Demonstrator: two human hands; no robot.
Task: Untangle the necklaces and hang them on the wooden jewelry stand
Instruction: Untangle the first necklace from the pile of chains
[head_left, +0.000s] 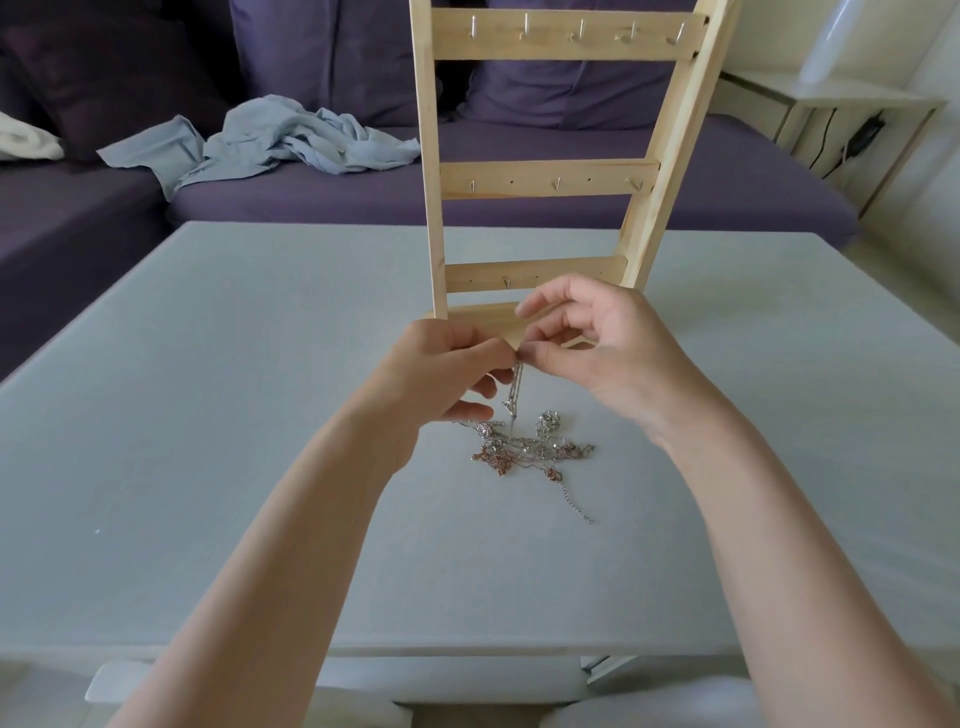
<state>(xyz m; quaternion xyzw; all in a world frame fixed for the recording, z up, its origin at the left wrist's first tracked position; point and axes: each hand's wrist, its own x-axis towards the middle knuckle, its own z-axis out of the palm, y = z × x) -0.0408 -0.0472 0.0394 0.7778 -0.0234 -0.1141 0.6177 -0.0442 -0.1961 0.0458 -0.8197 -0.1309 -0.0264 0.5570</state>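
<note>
From my remote post I record two bare forearms reaching in over the near edge of the grey worktop (208, 415). Beyond them a tangle of necklaces (530, 449), silver and rose-coloured, lies on the worktop near its middle, one thin tail trailing toward me. A silver chain (516, 395) rises from the tangle to both hands. The left hand (441, 379) pinches the chain at its top with curled fingers; the right hand (587, 338) pinches the same spot, fingertips touching the left's, its other fingers loosely raised. Just behind the hands stands the wooden jewelry stand (550, 179), upright on the worktop, with three rails carrying small metal hooks; I see nothing hanging on them. Farther back is a purple sofa (727, 182) with a crumpled pale blue cloth (270, 140) on its seat.
</note>
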